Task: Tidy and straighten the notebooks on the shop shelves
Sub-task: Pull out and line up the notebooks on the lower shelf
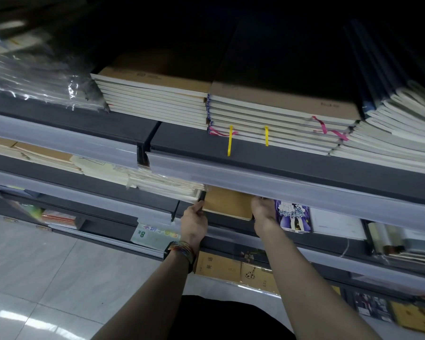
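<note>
A brown kraft-cover notebook stack (pixel 227 203) lies on the middle shelf, partly hidden under the upper shelf's clear price rail (pixel 268 182). My left hand (pixel 194 222) grips its left edge, thumb on top. At the stack's right edge my right hand (pixel 264 213) holds on, with its fingers reaching under the rail and out of sight. On the upper shelf sit two taller stacks of kraft notebooks (pixel 157 99), the right one (pixel 280 116) with yellow and pink ribbons hanging out.
A purple illustrated notebook (pixel 292 217) lies just right of my right hand. Cream notebooks in plastic (pixel 162 182) lie to the left. Soft-cover books (pixel 390 133) lean at the upper right. Lower shelves hold brown boxes (pixel 219 266) and an "8K" label (pixel 142 233). Tiled floor (pixel 47 278) lies at the left.
</note>
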Action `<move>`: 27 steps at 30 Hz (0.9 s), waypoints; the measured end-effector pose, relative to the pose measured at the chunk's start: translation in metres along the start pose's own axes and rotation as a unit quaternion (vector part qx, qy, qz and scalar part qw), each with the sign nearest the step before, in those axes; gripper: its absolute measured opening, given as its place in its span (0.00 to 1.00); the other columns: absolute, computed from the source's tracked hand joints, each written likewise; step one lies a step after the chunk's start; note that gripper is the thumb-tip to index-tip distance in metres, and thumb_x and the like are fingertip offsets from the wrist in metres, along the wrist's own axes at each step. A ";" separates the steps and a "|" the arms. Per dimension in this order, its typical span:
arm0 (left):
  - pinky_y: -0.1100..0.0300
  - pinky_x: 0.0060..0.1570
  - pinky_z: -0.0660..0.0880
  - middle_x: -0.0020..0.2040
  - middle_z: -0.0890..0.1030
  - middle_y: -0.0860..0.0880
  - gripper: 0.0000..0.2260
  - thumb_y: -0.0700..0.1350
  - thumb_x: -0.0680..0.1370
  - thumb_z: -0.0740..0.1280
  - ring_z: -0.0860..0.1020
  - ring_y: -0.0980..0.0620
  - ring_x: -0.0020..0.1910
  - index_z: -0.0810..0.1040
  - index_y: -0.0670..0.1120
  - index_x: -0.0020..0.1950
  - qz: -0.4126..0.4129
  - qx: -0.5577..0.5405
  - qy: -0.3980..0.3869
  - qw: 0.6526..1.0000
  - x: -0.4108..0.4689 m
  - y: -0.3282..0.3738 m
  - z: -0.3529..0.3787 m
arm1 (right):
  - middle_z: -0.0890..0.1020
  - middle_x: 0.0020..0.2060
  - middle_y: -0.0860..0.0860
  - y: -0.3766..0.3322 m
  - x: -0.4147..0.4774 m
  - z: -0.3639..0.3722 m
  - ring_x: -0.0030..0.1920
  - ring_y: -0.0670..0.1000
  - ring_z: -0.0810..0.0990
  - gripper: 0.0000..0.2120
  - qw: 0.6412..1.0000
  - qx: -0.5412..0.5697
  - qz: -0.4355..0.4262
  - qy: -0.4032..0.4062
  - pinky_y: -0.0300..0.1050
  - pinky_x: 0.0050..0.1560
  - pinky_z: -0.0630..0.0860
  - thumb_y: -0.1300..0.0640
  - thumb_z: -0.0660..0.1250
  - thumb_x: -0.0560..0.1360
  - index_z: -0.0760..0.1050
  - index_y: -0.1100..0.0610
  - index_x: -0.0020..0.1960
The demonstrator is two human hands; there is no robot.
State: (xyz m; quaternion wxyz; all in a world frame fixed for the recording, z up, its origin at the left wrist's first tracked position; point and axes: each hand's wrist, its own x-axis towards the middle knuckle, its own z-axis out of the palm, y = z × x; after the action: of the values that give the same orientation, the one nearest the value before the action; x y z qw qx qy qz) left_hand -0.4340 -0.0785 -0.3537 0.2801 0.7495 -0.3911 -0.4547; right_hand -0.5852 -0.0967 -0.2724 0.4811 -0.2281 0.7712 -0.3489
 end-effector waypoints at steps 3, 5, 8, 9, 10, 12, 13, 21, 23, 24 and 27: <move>0.49 0.63 0.76 0.63 0.81 0.44 0.20 0.36 0.80 0.55 0.80 0.43 0.60 0.77 0.47 0.68 0.006 0.003 0.001 1.000 -0.003 0.001 -0.001 | 0.74 0.68 0.60 0.001 0.001 0.000 0.68 0.60 0.72 0.16 1.000 -0.004 -0.003 0.000 0.47 0.60 0.69 0.58 0.57 0.84 0.69 0.63 0.70; 0.49 0.64 0.75 0.64 0.80 0.44 0.20 0.35 0.81 0.55 0.79 0.43 0.60 0.77 0.46 0.69 0.007 0.003 0.000 1.000 -0.005 0.004 -0.002 | 0.72 0.70 0.59 0.002 0.003 0.000 0.70 0.60 0.70 0.17 1.000 0.003 0.001 -0.010 0.49 0.65 0.68 0.58 0.57 0.84 0.67 0.61 0.72; 0.53 0.64 0.75 0.63 0.80 0.43 0.20 0.34 0.80 0.56 0.79 0.44 0.60 0.76 0.43 0.70 0.004 0.000 0.004 1.000 -0.006 0.006 -0.003 | 0.71 0.70 0.57 0.002 0.003 -0.001 0.70 0.59 0.69 0.17 1.000 0.018 0.007 -0.018 0.48 0.66 0.67 0.58 0.56 0.85 0.66 0.60 0.73; 0.56 0.60 0.77 0.60 0.81 0.43 0.19 0.33 0.80 0.57 0.80 0.44 0.57 0.76 0.43 0.68 0.006 0.005 0.007 1.000 -0.007 0.007 -0.003 | 0.73 0.67 0.57 0.002 0.005 -0.002 0.68 0.58 0.70 0.16 1.000 0.025 0.006 -0.016 0.47 0.64 0.67 0.59 0.56 0.85 0.67 0.60 0.71; 0.57 0.54 0.78 0.56 0.82 0.43 0.19 0.32 0.79 0.57 0.81 0.43 0.54 0.77 0.42 0.67 0.010 0.014 0.008 1.000 -0.008 0.008 -0.004 | 0.74 0.63 0.56 0.002 0.006 -0.003 0.64 0.57 0.71 0.14 0.999 0.030 0.003 -0.015 0.45 0.61 0.66 0.60 0.55 0.85 0.68 0.59 0.69; 0.56 0.48 0.78 0.52 0.83 0.41 0.20 0.31 0.78 0.56 0.81 0.41 0.51 0.79 0.42 0.64 0.020 0.031 0.008 0.999 -0.011 0.010 -0.006 | 0.72 0.55 0.54 0.003 0.009 -0.003 0.56 0.54 0.70 0.08 0.999 0.035 -0.002 -0.015 0.43 0.56 0.65 0.60 0.54 0.85 0.69 0.56 0.62; 0.55 0.48 0.78 0.53 0.83 0.40 0.20 0.31 0.78 0.56 0.81 0.40 0.52 0.79 0.42 0.65 0.019 0.034 0.007 0.999 -0.011 0.011 -0.007 | 0.72 0.54 0.53 0.004 0.013 -0.003 0.54 0.53 0.69 0.07 0.999 0.036 -0.002 -0.012 0.42 0.55 0.64 0.61 0.54 0.85 0.69 0.56 0.59; 0.51 0.55 0.80 0.59 0.82 0.40 0.22 0.31 0.77 0.55 0.80 0.40 0.57 0.77 0.43 0.67 -0.008 0.028 -0.003 1.000 -0.009 0.015 -0.009 | 0.78 0.53 0.55 0.015 0.027 -0.002 0.52 0.54 0.77 0.05 0.998 0.049 0.023 -0.019 0.43 0.52 0.69 0.57 0.59 0.83 0.72 0.56 0.49; 0.50 0.56 0.80 0.59 0.82 0.40 0.22 0.31 0.77 0.55 0.80 0.41 0.57 0.78 0.44 0.67 -0.008 0.030 -0.002 1.000 -0.008 0.015 -0.009 | 0.78 0.56 0.55 0.016 0.029 -0.002 0.56 0.54 0.76 0.03 0.998 0.051 0.024 -0.028 0.43 0.55 0.69 0.57 0.59 0.84 0.71 0.56 0.54; 0.50 0.56 0.80 0.59 0.82 0.40 0.22 0.31 0.77 0.55 0.80 0.41 0.58 0.78 0.44 0.67 -0.008 0.030 0.000 1.000 -0.009 0.016 -0.009 | 0.78 0.57 0.55 0.015 0.028 -0.003 0.57 0.54 0.76 0.04 0.998 0.050 0.023 -0.032 0.43 0.55 0.69 0.57 0.58 0.84 0.71 0.56 0.55; 0.51 0.55 0.80 0.59 0.82 0.40 0.22 0.31 0.78 0.55 0.80 0.41 0.57 0.77 0.43 0.68 -0.007 0.033 0.003 0.999 -0.011 0.018 -0.010 | 0.77 0.60 0.53 0.015 0.029 -0.002 0.65 0.56 0.75 0.12 0.997 0.050 0.022 -0.055 0.45 0.61 0.70 0.56 0.59 0.84 0.73 0.57 0.65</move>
State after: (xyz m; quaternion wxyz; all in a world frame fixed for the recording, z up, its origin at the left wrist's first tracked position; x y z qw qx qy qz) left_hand -0.4338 -0.0780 -0.3302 0.2535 0.7626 -0.3996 -0.4411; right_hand -0.6001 -0.1065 -0.2998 0.5414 -0.2052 0.7299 -0.3634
